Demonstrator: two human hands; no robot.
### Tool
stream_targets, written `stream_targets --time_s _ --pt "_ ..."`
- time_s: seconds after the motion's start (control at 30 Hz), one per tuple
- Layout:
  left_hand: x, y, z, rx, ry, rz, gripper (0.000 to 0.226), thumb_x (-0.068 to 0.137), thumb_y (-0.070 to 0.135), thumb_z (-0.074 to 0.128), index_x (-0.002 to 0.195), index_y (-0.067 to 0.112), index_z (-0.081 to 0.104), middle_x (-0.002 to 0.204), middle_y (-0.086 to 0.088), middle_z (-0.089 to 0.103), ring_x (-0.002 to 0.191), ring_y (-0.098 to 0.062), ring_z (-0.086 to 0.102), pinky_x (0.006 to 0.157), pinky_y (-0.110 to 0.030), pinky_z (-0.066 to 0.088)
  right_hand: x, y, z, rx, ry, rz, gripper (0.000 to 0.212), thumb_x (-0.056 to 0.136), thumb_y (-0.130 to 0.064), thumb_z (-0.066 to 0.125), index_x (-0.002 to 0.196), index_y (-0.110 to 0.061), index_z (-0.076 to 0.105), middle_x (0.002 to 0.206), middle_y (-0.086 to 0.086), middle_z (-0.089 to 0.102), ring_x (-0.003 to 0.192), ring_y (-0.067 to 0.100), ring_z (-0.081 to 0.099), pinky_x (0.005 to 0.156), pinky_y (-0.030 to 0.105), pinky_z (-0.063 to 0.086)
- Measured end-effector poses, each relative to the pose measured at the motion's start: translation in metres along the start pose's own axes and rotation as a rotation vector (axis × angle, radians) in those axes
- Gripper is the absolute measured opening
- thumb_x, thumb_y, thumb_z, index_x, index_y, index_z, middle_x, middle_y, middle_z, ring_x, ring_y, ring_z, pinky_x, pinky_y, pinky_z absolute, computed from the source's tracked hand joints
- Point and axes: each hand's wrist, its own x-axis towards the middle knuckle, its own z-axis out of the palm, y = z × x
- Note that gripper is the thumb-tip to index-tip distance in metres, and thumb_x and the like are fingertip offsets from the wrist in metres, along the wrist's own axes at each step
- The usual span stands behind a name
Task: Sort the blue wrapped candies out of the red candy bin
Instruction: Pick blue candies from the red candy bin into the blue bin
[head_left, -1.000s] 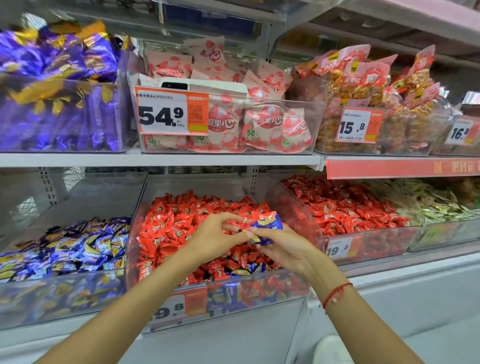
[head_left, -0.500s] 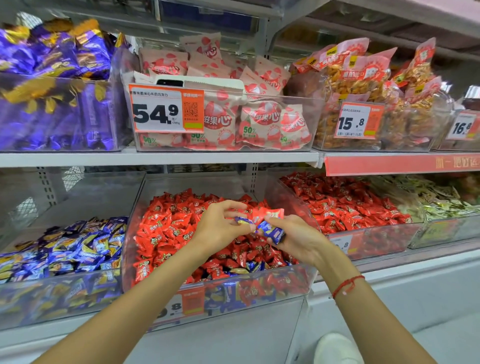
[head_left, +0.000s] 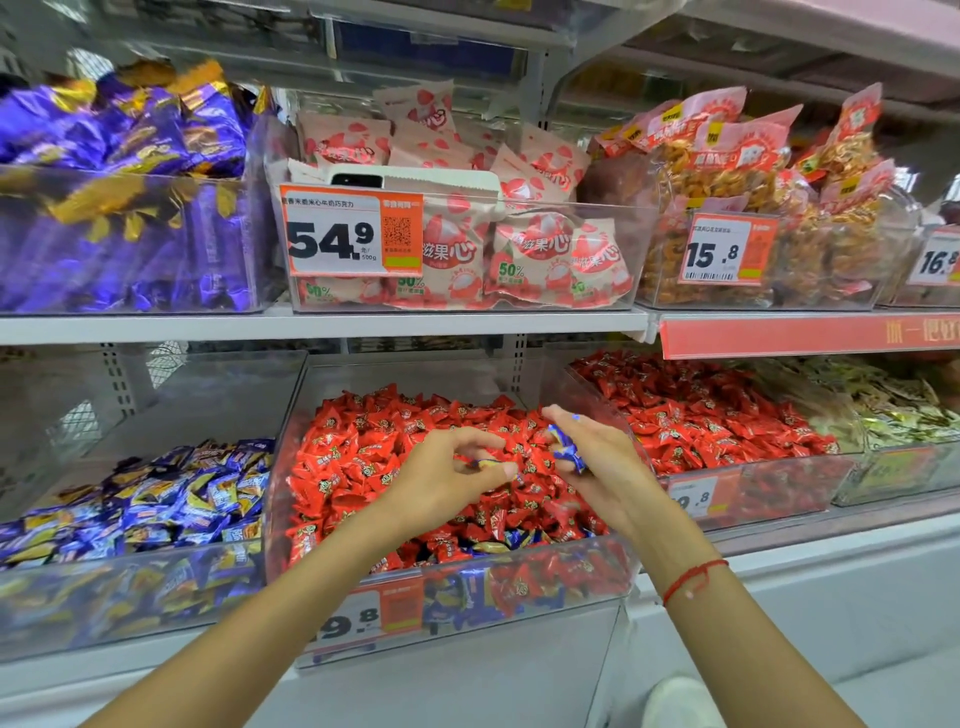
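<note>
Over the red bin (head_left: 597, 571) at frame centre, my hands have just parted: left hand (head_left: 441, 483) now pinches one blue candy (head_left: 485, 464), right hand (head_left: 597, 462) curls around several blue candies (head_left: 566, 447), so picking continues.

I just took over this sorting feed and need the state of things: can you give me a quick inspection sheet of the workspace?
Surface: white shelf over a lower row of clear bins.
Job's things: red candy bin, front middle, heaped with red candies; several blue wrapped candies lie near its front wall. A bin of blue candies sits to its left.
Clutter: price tag 54.9 on the pink snack bin above; another red candy bin to the right.
Grippers: left hand pinches a small blue-and-yellow candy; right hand holds blue candies. Both hover over the red bin.
Cables: nothing seen.
Surroundings: shop shelving; purple sweets top left.
</note>
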Motion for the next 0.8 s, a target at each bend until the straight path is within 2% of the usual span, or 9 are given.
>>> stream_targets --time_s 0.07,0.1,0.23,0.4,0.5,0.57,0.63,0.73,0.8 --pt "-0.009 0.005 -0.007 0.008 0.057 0.054 0.021 0.084 0.042 0.069 0.1 0.029 0.072 0.085 0.005 0.068 0.064 -0.012 0.061 0.071 -0.035 0.056 -0.009 -0.004 0.012 0.325 -0.088 0.146 0.026 0.097 -0.029 0.053 0.101 -0.005 0.063 0.071 0.004 0.058 0.045 0.006 0.045 0.036 0.012 0.034" --pt "-0.016 0.006 -0.012 0.027 0.074 0.083 0.017 0.084 0.046 0.068 0.092 0.032 0.073 0.077 0.007 0.066 0.06 -0.009 0.056 0.066 -0.03 0.051 -0.014 -0.006 0.018 0.345 -0.121 0.17 0.03 0.098 -0.033 0.05 0.098 -0.005 0.062 0.066 0.003 0.058 0.042 0.005 0.044 0.034 0.012 0.032" --pt "-0.057 -0.001 -0.049 0.171 0.257 0.224 0.006 0.082 0.038 0.071 0.086 0.035 0.073 0.087 0.015 0.064 0.08 -0.003 0.058 0.066 -0.011 0.043 -0.032 -0.001 0.048 -0.084 -0.208 0.074 0.04 0.096 -0.045 0.049 0.083 -0.01 0.064 0.06 0.001 0.06 0.042 0.007 0.045 0.034 0.016 0.03" --pt "-0.101 -0.051 -0.112 0.373 0.59 0.211 0.015 0.083 0.027 0.072 0.098 0.028 0.072 0.098 0.016 0.058 0.088 -0.003 0.059 0.079 -0.023 0.045 -0.056 0.009 0.109 -0.371 -0.302 -0.166 0.043 0.095 -0.047 0.05 0.073 -0.015 0.067 0.067 -0.005 0.066 0.05 0.008 0.055 0.042 0.015 0.04" --pt "-0.118 -0.081 -0.143 0.369 0.792 0.119 0.021 0.086 0.015 0.071 0.103 0.027 0.069 0.101 0.011 0.056 0.088 -0.014 0.062 0.08 -0.031 0.05 -0.059 0.017 0.17 -0.398 -0.27 -0.521 0.039 0.097 -0.039 0.051 0.066 -0.02 0.064 0.059 -0.009 0.061 0.051 0.006 0.055 0.055 0.025 0.049" --pt "-0.124 -0.093 -0.156 0.346 0.855 0.089 0.024 0.087 0.012 0.07 0.105 0.027 0.066 0.103 0.009 0.057 0.09 -0.017 0.062 0.081 -0.034 0.05 -0.056 0.023 0.209 -0.506 -0.328 -0.776 0.035 0.096 -0.041 0.052 0.065 -0.026 0.06 0.066 -0.008 0.064 0.064 0.01 0.061 0.069 0.037 0.05" --pt "-0.127 -0.1 -0.163 0.334 0.876 0.061 0.028 0.086 0.012 0.07 0.108 0.029 0.064 0.103 0.012 0.059 0.09 -0.015 0.06 0.081 -0.032 0.047 -0.049 0.029 0.238 -0.704 -0.452 -0.876 0.031 0.096 -0.045 0.049 0.076 -0.025 0.062 0.083 -0.005 0.066 0.083 0.016 0.062 0.079 0.042 0.048" --pt "-0.128 -0.11 -0.168 0.325 0.805 0.006 0.033 0.086 0.016 0.071 0.118 0.024 0.063 0.113 0.011 0.061 0.1 -0.011 0.058 0.089 -0.029 0.044 -0.039 0.033 0.258 -1.161 -0.66 -0.761 0.032 0.103 -0.04 0.033 0.102 -0.028 0.062 0.121 0.004 0.058 0.118 0.025 0.048 0.101 0.05 0.037" --pt "-0.13 -0.116 -0.171 0.376 0.747 -0.039 0.038 0.086 0.016 0.071 0.123 0.019 0.062 0.122 0.005 0.061 0.112 -0.017 0.056 0.098 -0.036 0.043 -0.033 0.032 0.252 -1.271 -0.661 -0.699 0.036 0.104 -0.039 0.026 0.115 -0.03 0.059 0.136 0.001 0.05 0.133 0.025 0.035 0.11 0.055 0.022"
